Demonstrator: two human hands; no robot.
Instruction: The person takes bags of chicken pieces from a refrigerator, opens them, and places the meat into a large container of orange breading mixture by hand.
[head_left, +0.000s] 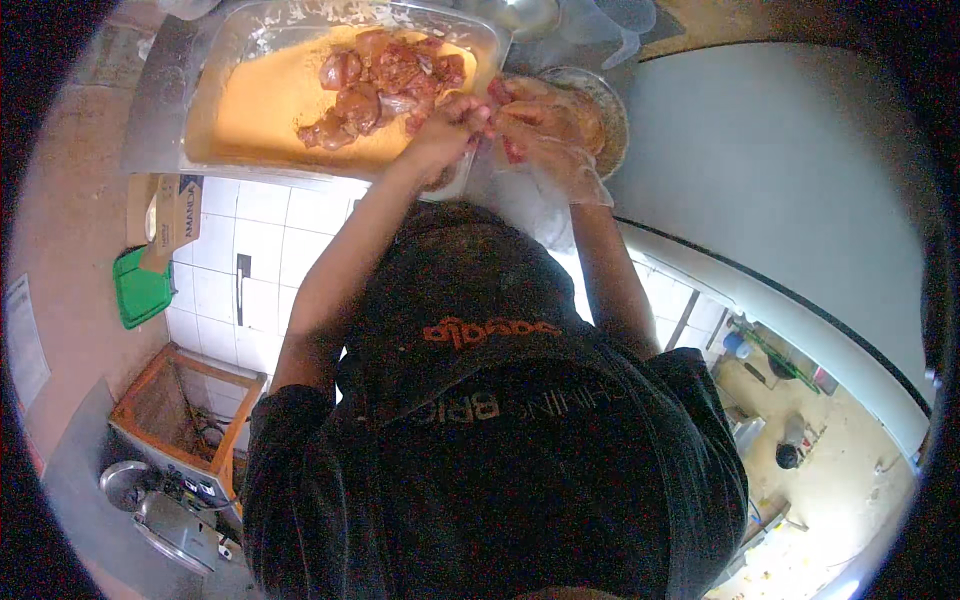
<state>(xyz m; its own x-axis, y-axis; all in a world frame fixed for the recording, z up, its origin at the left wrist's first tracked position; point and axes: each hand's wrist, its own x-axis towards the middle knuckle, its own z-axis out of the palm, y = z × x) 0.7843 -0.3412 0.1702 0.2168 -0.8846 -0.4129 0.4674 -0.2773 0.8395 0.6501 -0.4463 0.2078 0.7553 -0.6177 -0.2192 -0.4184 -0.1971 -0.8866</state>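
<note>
A clear plastic tub (196, 112) holds orange-yellow powder with pieces of raw, seasoned meat (394, 71) on it. My left hand (450, 131), bare, is over the tub's right end with its fingers closed on a small piece of meat. Beside it, my right hand (551, 142) wears a thin clear plastic glove and has reddish meat at its fingers. Their fingertips nearly meet; whether both hold the same piece is unclear. Behind my right hand stands a round clear bowl (616, 124) with more raw meat, partly hidden by the hand.
A large pale, smooth surface (765, 165) lies on the right. At the left are a cardboard box (169, 214), a green plastic lid or tray (141, 292) and an orange-brown framed stand (217, 364). Metal pots (131, 484) are at lower left. White tiles (262, 255) show below the tub.
</note>
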